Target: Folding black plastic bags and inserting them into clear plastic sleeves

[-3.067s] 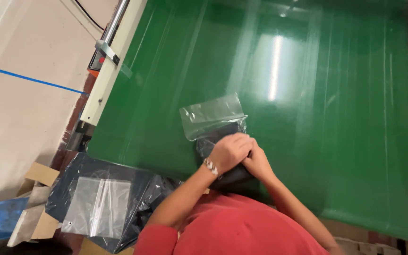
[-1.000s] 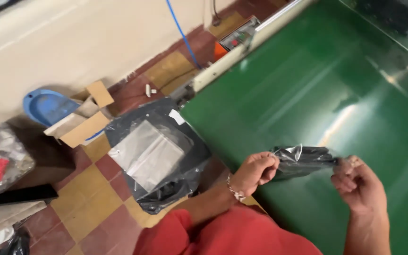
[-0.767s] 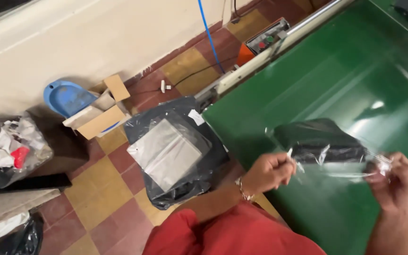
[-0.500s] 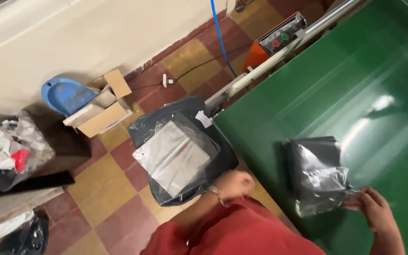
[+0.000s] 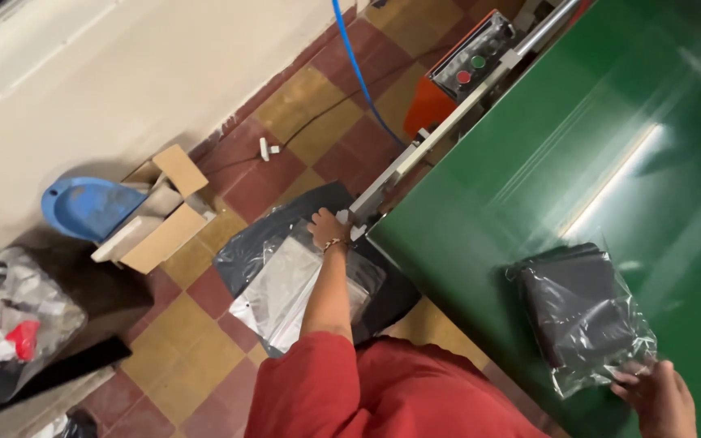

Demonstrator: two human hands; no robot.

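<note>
Head view: my right hand (image 5: pixel 657 399) rests fingertips on near corner of bagged dark garment (image 5: pixel 582 312), lying flat on green table (image 5: pixel 529 162), right side; pinch or mere touch, cannot tell. Left hand (image 5: pixel 326 228) reaches down to stack of clear bags (image 5: pixel 285 292) on black sack (image 5: pixel 310 219) on floor; grip cannot tell. Judgement: packet light, limp, film slippery; take by edge.

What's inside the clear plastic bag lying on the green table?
A folded black item fills most of the clear plastic bag on the green table. The right hand touches the bag's near corner. Glare and folds hide what the item is.
</note>
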